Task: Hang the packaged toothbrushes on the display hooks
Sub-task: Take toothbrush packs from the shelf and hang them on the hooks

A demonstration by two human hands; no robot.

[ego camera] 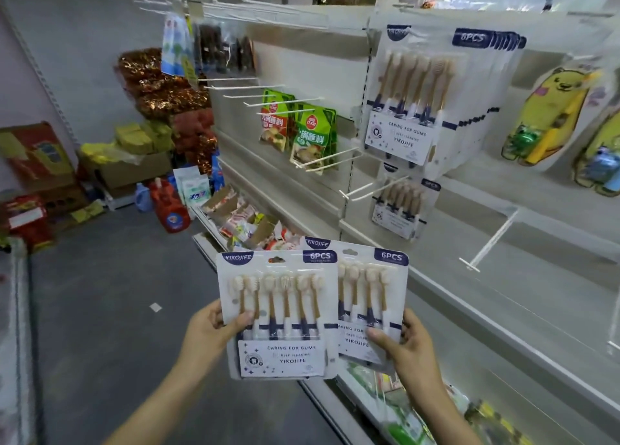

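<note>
My left hand (214,330) grips a six-piece toothbrush pack (278,314) by its left edge, thumb on the front. My right hand (407,347) holds a second identical pack (372,297), which sits partly behind the first. Both packs are upright, low in front of the shelving. Up on the panel a stack of the same packs (419,99) hangs from a hook. One more pack (402,206) hangs below it. An empty white hook (372,188) sticks out just left of that lower pack.
Several bare white hooks (265,97) project from the panel at the left, beside green snack bags (312,136). Yellow bear-shaped packs (550,112) hang at the right. Boxes, bottles and bagged goods (161,109) are piled on the grey floor at the left. Low shelves hold small packets (248,223).
</note>
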